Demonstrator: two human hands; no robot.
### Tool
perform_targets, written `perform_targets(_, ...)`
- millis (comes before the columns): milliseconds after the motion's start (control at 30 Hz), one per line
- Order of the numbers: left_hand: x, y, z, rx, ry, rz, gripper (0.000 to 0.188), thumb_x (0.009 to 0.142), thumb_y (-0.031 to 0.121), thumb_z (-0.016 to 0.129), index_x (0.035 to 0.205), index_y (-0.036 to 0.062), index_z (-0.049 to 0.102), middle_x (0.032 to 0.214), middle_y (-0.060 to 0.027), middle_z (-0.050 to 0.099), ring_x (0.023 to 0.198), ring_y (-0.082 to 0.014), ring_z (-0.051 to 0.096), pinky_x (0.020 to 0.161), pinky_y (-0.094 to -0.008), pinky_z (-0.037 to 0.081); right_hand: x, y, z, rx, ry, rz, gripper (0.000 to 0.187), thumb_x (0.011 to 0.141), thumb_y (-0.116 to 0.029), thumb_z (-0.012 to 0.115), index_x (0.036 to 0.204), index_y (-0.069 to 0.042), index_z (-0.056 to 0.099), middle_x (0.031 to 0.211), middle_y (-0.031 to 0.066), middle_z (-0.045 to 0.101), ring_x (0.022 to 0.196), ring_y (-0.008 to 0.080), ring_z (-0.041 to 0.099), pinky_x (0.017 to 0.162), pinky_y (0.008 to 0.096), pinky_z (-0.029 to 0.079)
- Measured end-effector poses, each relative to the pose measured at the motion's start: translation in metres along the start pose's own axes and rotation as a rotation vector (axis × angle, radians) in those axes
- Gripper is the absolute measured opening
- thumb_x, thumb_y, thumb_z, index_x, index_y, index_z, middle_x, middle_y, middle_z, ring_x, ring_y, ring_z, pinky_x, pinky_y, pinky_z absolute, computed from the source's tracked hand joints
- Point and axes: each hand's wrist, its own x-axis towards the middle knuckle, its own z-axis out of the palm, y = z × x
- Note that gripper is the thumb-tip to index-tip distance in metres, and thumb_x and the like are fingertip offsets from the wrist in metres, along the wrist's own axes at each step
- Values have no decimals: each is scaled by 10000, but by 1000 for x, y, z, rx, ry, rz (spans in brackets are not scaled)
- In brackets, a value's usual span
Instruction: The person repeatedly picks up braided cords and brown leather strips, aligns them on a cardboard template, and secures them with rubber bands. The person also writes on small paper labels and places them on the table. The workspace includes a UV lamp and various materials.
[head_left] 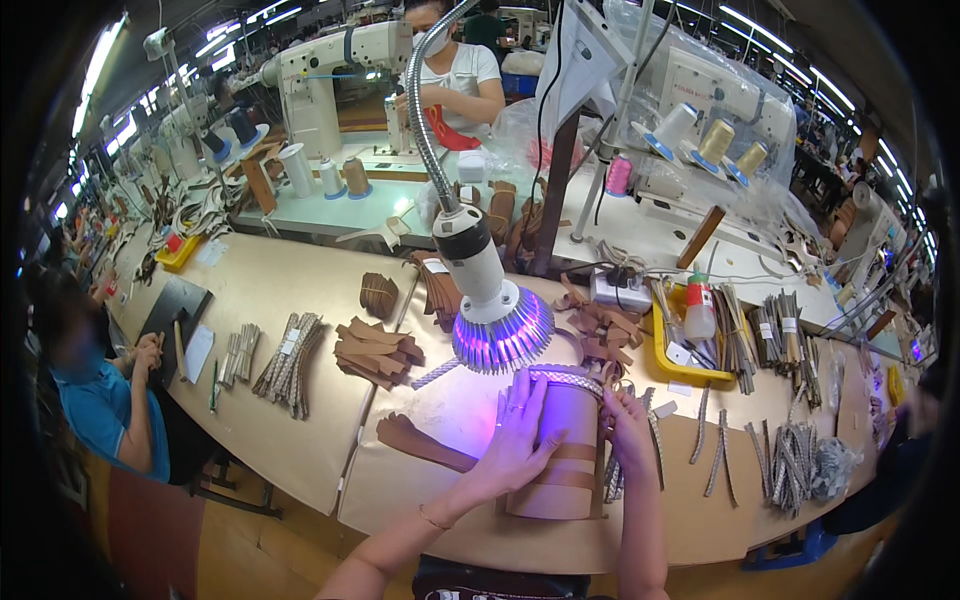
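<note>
A tan cylinder (552,502) with brown bands round it lies on the bench in front of me, under a lamp (502,330) that glows violet. Across its far end runs a braided-looking, light patterned strip (566,376). My left hand (518,432) rests with fingers stretched out along the cylinder's left side, fingertips near the strip. At the strip's right end, my right hand (626,428) is closed in a pinch on it. More patterned strips hang or lie beside the cylinder under my right hand, partly hidden.
Brown leather pieces (376,352) and bundled strips (290,365) lie to the left. A yellow tray (690,374) holds a bottle (699,310). Loose patterned strips (793,465) are at the right. One co-worker (115,400) works at left, another (470,85) behind a sewing machine (315,90).
</note>
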Motion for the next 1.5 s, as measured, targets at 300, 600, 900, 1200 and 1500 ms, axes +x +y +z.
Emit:
perform_targets(300, -34, -4, -19, 57, 137, -35, 721, 969, 475, 450, 1496, 32, 238, 1559, -267, 120, 1444, -428, 119, 1157, -550, 83, -44, -11, -22, -205, 202, -254, 337, 970, -283, 587, 1246, -105, 511, 901, 7, 586, 698, 36, 494, 592, 182, 396)
perform_targets(600, -63, -25, -5, -669, 182, -302, 325, 995, 188, 530, 1231, -24, 601, 1277, -121, 587, 1107, -150, 570, 901, -260, 464, -94, -9, -22, -282, 22, -251, 156, 932, -129, 635, 1057, -39, 614, 905, -25, 573, 792, 51, 518, 716, 204, 432)
perform_targets(900, -65, -25, 6, -541, 279, -281, 268, 915, 80, 612, 1164, -18, 603, 1339, -157, 531, 1124, -209, 581, 927, -307, 479, -91, -6, -43, -528, 410, -312, 187, 891, -170, 674, 967, 0, 659, 822, 46, 647, 741, 116, 581, 650, 250, 462)
perform_targets(1200, -89, -27, -19, -501, 356, -388, 217, 947, 4, 504, 1149, -11, 580, 1360, -175, 508, 1151, -222, 563, 1032, -354, 422, -98, 29, -107, -847, 620, -277, 237, 875, -185, 678, 1009, 9, 650, 915, 127, 662, 750, 204, 646, 666, 324, 509)
perform_targets(1500, -81, 18, -26, -460, 334, -286, 184, 955, -1, 468, 1094, -15, 588, 1327, -211, 517, 1113, -228, 577, 1015, -378, 426, -113, 11, -116, -427, 597, 23, 163, 856, -155, 665, 829, 4, 696, 618, 29, 608, 561, 111, 548, 547, 246, 418)
